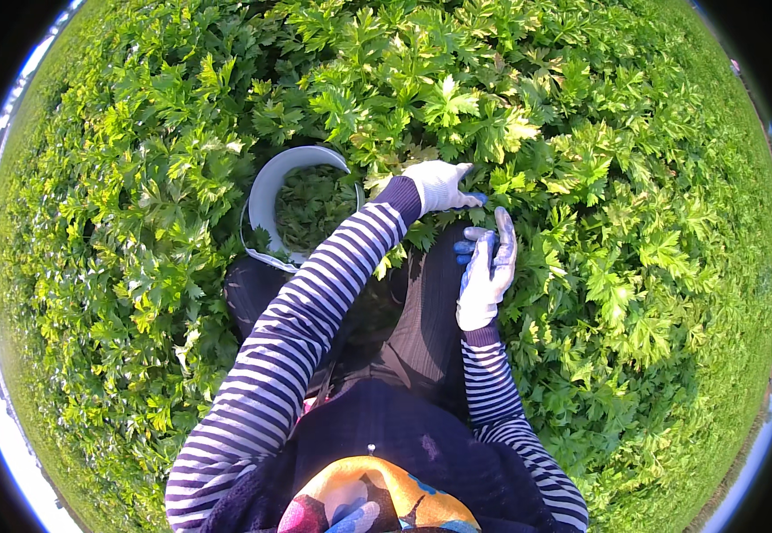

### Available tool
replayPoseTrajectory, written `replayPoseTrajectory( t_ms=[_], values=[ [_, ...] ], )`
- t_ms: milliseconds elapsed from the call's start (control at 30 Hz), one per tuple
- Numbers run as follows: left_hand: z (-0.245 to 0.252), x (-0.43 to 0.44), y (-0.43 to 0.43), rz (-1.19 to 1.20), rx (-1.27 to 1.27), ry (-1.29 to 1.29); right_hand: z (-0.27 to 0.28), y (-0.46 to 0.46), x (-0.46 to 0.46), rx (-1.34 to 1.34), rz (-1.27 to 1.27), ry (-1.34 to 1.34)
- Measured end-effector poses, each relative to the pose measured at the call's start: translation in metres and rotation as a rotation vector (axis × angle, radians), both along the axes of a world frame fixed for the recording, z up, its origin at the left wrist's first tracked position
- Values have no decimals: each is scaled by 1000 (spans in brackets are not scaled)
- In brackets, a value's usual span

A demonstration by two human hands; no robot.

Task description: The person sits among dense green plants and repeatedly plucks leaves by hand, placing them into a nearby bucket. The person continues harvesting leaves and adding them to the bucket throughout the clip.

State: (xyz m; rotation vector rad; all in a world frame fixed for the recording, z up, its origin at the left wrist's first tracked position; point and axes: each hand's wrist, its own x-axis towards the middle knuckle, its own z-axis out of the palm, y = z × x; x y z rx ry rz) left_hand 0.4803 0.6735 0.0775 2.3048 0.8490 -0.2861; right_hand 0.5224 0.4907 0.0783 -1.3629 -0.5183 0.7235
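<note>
My left hand (pixel 442 188), in a white knit glove with blue-coated fingertips, reaches across over the leaves of celery-like plants (pixel 449 106). Its thumb and fingers are apart, and no held thing shows between them. Just below it, my right hand (pixel 488 270) wears a matching glove with worn blue coating. The fingers are spread and partly bent beside my knee, with nothing visible in them. Left of my left forearm stands a pale bucket (pixel 265 193) with a wire-like handle. Loose green leaves (pixel 316 206) lie inside it, and my sleeve overlaps its lower right side.
Dense leafy plants (pixel 626 220) surround me on all sides and press against the bucket. My dark-trousered legs (pixel 426 300) are bent among them. Part of a colourful scarf (pixel 386 493) hangs at the bottom of the view.
</note>
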Motion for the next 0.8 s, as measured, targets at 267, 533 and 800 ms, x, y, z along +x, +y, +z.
replayPoseTrajectory(
  t_ms=[267,533,800],
  values=[
    [-39,-13,-5,244,-216,-240,0,-1,2,27,14,29],
    [-61,-37,-40,227,165,-447,-4,-2,6,30,44,23],
    [-59,-62,-57,395,101,-566,-1,-5,11,6,47,79]
  ],
)
